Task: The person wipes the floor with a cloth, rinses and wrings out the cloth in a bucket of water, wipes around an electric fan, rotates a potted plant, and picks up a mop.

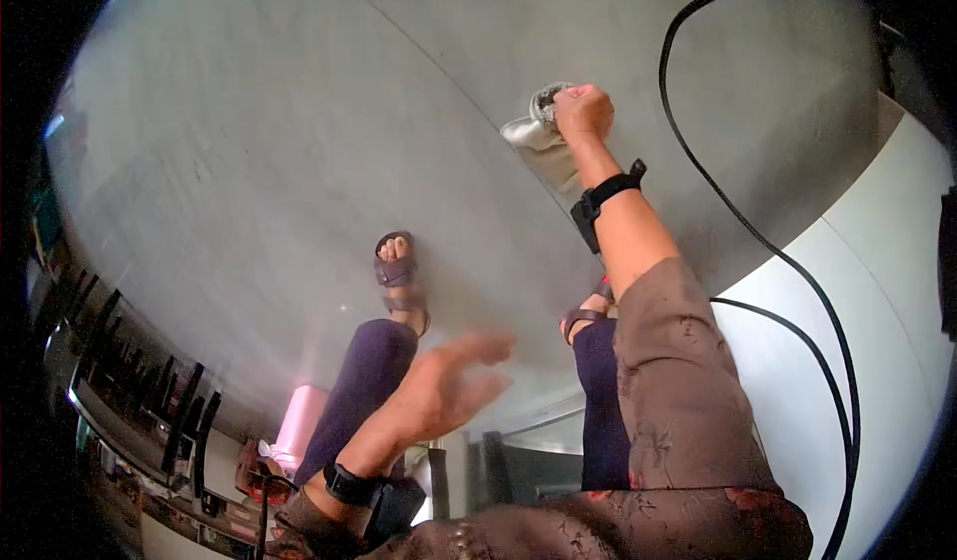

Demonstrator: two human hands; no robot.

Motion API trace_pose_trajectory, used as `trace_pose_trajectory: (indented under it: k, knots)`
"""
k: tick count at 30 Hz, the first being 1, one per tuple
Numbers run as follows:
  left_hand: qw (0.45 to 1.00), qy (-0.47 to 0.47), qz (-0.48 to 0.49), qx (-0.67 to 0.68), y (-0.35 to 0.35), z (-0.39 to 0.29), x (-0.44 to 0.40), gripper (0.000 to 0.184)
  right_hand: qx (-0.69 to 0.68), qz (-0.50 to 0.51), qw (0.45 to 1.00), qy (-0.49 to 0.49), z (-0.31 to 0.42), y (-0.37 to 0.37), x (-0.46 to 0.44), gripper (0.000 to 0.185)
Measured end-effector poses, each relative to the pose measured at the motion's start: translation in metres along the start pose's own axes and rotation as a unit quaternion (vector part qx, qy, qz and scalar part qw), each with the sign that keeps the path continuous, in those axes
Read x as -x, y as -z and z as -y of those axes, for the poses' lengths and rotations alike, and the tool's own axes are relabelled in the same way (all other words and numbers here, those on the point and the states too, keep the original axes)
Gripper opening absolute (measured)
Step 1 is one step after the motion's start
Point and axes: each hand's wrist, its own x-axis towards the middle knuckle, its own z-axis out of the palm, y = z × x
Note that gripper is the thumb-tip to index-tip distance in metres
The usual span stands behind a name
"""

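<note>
My right hand (585, 114) is stretched out ahead over the grey floor (299, 151), its fingers closed on a pale cloth (543, 141). The cloth hangs in folds to the left of the hand. A rounded part with a dark grey, speckled middle shows at its top; I cannot make out what that is. My left hand (454, 389) is held in front of my left knee, somewhat blurred. Its fingers and thumb are apart, and nothing shows between them. Both wrists wear black straps.
A black cable (688, 151) loops across the right side and down over a white curved surface (877, 251). My sandalled feet (397, 261) rest on the floor. A pink container (301, 420) stands at lower left, near shelves (140, 440) with various items. A thin seam crosses the floor.
</note>
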Motion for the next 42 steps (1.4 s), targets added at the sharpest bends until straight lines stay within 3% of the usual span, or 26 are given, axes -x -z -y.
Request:
trace_pose_trajectory:
  k: [3, 4, 5, 6, 7, 9, 10, 12, 13, 15, 17, 19, 23, 25, 26, 28, 30, 32, 35, 38, 42]
  knots:
    - [0.999, -0.037, -0.013, -0.017, 0.01, -0.005, -0.001, 0.043, 0.017, -0.078, 0.995, 0.058, 0.01, -0.018, -0.067, 0.024]
    - [1.0, -0.023, -0.009, 0.001, 0.014, -0.004, 0.001, 0.044, 0.026, -0.084, 0.983, 0.163, 0.034, 0.005, -0.074, 0.025]
    - [1.0, -0.009, -0.004, 0.02, 0.015, -0.003, 0.003, 0.044, 0.294, -0.113, 0.876, 0.366, 0.002, -0.04, -0.162, 0.025]
    - [1.0, -0.008, -0.006, 0.02, 0.014, -0.002, 0.004, 0.044, 0.112, -0.077, 0.95, 0.282, 0.036, -0.022, -0.131, 0.025]
    - [1.0, -0.002, -0.002, 0.028, 0.013, -0.001, 0.005, 0.045, -0.075, -0.041, 0.979, 0.185, 0.083, -0.002, -0.088, 0.025]
    - [0.999, 0.005, 0.006, 0.04, 0.01, -0.001, 0.004, 0.043, -0.129, 0.003, 0.972, 0.194, 0.102, -0.032, -0.051, 0.023]
    - [0.999, 0.006, 0.006, 0.038, 0.008, -0.007, 0.005, 0.043, 0.002, -0.184, 0.935, 0.302, 0.094, -0.093, -0.003, 0.022]
    - [1.0, 0.021, 0.007, -0.004, 0.01, -0.018, 0.001, 0.041, 0.037, 0.015, 0.935, 0.352, 0.084, -0.088, 0.044, 0.021]
    - [0.999, 0.022, -0.011, 0.036, 0.008, -0.024, 0.002, 0.039, 0.034, 0.015, 0.935, 0.353, 0.084, -0.08, 0.048, 0.021]
    - [0.999, -0.005, -0.018, 0.028, 0.001, -0.015, 0.004, 0.04, -0.05, 0.14, 0.934, 0.325, 0.067, -0.057, 0.045, 0.017]
    - [0.999, -0.018, -0.016, 0.025, -0.005, -0.008, 0.007, 0.04, -0.086, 0.094, 0.964, 0.235, 0.041, -0.027, 0.034, 0.012]
    - [0.999, -0.025, -0.006, 0.02, -0.009, -0.009, 0.008, 0.04, -0.084, -0.028, 0.968, 0.237, 0.013, 0.001, 0.019, 0.016]
    - [0.999, -0.036, 0.017, 0.019, -0.011, -0.012, 0.012, 0.039, -0.073, -0.061, 0.982, 0.166, 0.022, 0.018, 0.004, 0.022]
    - [0.999, -0.034, 0.016, 0.021, -0.006, -0.015, 0.012, 0.039, 0.058, -0.056, 0.981, 0.178, 0.049, -0.005, -0.015, 0.026]
    - [0.999, -0.033, 0.01, 0.018, -0.003, -0.016, 0.012, 0.039, 0.056, -0.052, 0.981, 0.179, 0.059, -0.014, -0.024, 0.026]
    - [0.999, -0.028, 0.006, 0.017, 0.0, -0.011, 0.011, 0.04, 0.049, -0.014, 0.994, 0.098, 0.078, -0.02, -0.037, 0.028]
    - [0.998, -0.048, -0.014, 0.032, 0.004, -0.005, 0.012, 0.039, 0.005, 0.017, 0.991, 0.129, 0.086, -0.01, -0.049, 0.024]
    - [0.999, -0.011, -0.001, 0.03, 0.005, -0.008, 0.015, 0.039, 0.004, -0.001, 0.992, 0.123, 0.082, -0.012, -0.044, 0.024]
    - [1.0, -0.008, 0.002, 0.027, 0.006, -0.008, 0.013, 0.039, 0.066, -0.015, 0.97, 0.234, 0.057, -0.03, -0.026, 0.023]
    - [0.999, -0.02, 0.0, 0.036, 0.008, -0.01, 0.012, 0.039, 0.086, -0.017, 0.962, 0.257, 0.053, -0.032, -0.022, 0.022]
    - [0.999, -0.018, -0.01, 0.033, 0.011, -0.007, 0.011, 0.039, -0.003, -0.035, 0.965, 0.26, 0.077, -0.02, -0.056, 0.026]
